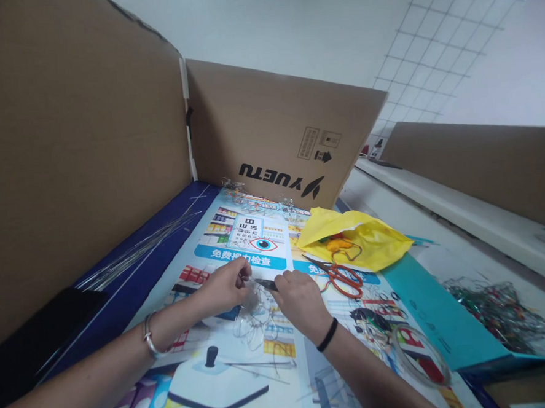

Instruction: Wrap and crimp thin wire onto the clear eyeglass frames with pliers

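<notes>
A counter runs away from the viewer, dark blue along its left side and covered in the middle by a printed poster. A tall cardboard panel walls off the left, and a second one, the far panel, closes the back, the two meeting at a corner with white strips. Beyond them are a pale wall and, to the far right, a patch of grid lines.

The far panel carries the brand YUETU upside down beside a leaf-like logo, with small printed boxes and an arrow that are too small to read. On the poster, a blue banner reads 免费视力检查 below an eye chart and a drawn eye; a second banner to its right begins with 免费, the rest partly covered.

Over the poster's middle, the left hand has its fingers pinched together on a loose cluster of thin wire. The right hand is closed around a dark tool whose tip points at the left fingers. Red-handled scissors lie right of the hands, by an open yellow bag. Straight wires lie at left.
</notes>
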The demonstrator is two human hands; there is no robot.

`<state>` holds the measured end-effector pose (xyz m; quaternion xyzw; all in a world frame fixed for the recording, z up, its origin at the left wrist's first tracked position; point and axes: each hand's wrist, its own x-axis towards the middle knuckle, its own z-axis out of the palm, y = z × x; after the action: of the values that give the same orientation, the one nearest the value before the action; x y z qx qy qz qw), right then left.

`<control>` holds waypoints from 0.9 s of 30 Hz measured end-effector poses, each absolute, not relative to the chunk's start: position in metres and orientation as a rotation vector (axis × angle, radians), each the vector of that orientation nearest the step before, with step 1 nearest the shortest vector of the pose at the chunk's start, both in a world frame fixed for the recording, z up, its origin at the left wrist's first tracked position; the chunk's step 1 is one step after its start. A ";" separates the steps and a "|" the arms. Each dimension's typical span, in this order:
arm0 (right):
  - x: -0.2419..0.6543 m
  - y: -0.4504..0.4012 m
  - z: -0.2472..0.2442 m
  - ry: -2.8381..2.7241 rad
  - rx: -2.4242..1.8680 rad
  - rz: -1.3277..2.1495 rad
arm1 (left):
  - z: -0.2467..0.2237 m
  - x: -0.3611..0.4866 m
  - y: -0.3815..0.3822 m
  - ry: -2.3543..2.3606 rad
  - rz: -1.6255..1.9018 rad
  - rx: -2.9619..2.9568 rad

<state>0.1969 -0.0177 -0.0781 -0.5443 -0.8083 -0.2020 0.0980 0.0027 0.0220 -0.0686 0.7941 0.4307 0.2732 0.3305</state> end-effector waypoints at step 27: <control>0.203 -0.019 -0.059 -2.631 -1.346 -0.789 | -0.065 0.002 0.021 1.113 0.679 2.118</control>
<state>0.2034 -0.0187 -0.0595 -0.4396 -0.8594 -0.2577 0.0416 0.0016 0.0209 -0.0650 0.8064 0.4238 0.2585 0.3214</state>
